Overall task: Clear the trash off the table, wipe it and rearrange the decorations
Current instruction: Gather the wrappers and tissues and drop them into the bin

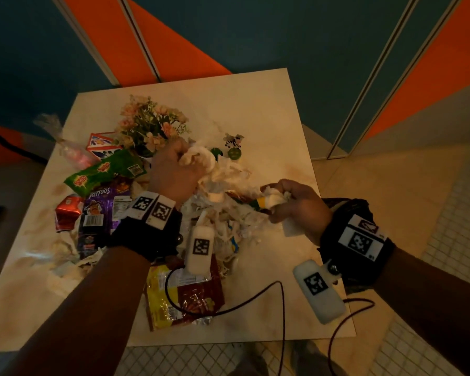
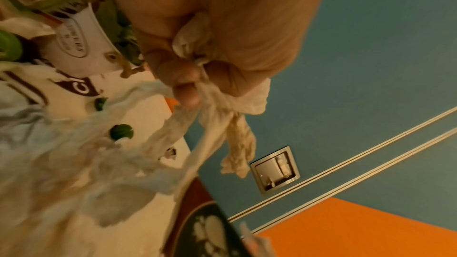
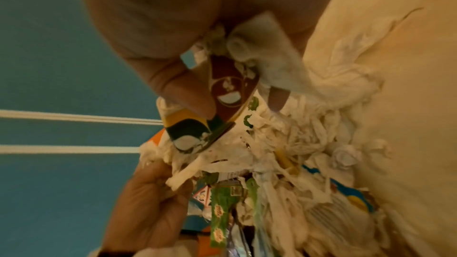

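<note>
Nearby, flowers behind wrappers.

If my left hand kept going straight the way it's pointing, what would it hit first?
Probably the flowers: the left hand, gripping tissue, points up the table at them. Depth is unclear, so it might pass just right of them.

Table: flower bouquet at far-left centre, zebra figurine to its right. Tissue pile mid-table, in front of both. Left of pile: Sour Patch bag, w/ Takis bag just in front of it & crushed can at far left. Snack wrapper at near edge, in front of pile.
</note>
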Available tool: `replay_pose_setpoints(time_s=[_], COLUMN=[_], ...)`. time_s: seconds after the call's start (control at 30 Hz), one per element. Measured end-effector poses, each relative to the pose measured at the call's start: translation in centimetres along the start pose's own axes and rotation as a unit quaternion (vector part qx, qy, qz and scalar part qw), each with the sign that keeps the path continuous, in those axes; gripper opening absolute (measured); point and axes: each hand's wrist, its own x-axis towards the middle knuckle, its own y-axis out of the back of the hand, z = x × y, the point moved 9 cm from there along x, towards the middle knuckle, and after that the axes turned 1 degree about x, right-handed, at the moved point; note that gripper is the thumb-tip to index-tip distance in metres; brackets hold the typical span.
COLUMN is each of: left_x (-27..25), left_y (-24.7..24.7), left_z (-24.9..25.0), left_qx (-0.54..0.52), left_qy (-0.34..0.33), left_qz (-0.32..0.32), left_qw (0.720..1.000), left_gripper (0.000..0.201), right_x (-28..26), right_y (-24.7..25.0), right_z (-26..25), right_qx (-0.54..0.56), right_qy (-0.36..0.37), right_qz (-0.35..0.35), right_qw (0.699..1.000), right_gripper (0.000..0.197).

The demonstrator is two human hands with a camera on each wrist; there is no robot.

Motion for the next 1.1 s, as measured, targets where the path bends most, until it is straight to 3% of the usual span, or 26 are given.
replay_pose_setpoints(time_s=[0.13,0.3,0.43,0.7,0.8,0.9,0.97,1.1], left_x=[0.3,0.8,0.6,0.7,0.8,0.6,0.1,-0.7], left_y=[1.2,-0.2,-1.3,-3.2,-4.5,-6.8,-7.7,-11.4], left_z=[2.6,3.5,4.5,8.5,9.2,10.1,10.9,11.6], left_qx=[-0.019,-0.053,-0.086,-0.11,-0.119,-0.126,-0.146,-0.151], left_qy=[-0.032,-0.025,-0.024,-0.063,-0.066,-0.058,-0.067,-0.078], left_qz=[0.033,0.002,0.006,0.038,0.031,-0.032,-0.034,-0.082], left_qw=[0.999,0.998,0.996,0.991,0.99,0.99,0.986,0.982], left_gripper=[0.025,0.039,0.039,0.041,0.043,0.044,0.042,0.033], right_x=[0.3,-0.1,-0.7,-1.8,-2.0,-2.8,-3.7,-6.0], right_y=[1.4,3.6,5.4,8.3,10.0,12.5,14.6,18.4], right_z=[-0.4,0.1,-0.1,-1.4,-2.0,-2.0,-1.4,1.0], right_qx=[0.053,0.216,0.243,0.332,0.331,0.326,0.321,0.31], right_qy=[-0.01,-0.036,-0.022,0.031,0.058,0.071,0.076,0.071], right_qz=[0.04,0.069,0.085,0.054,0.052,0.065,0.085,0.131], right_qw=[0.998,0.973,0.966,0.941,0.94,0.94,0.94,0.939], right_gripper=[0.037,0.041,0.041,0.032,0.055,0.069,0.062,0.027])
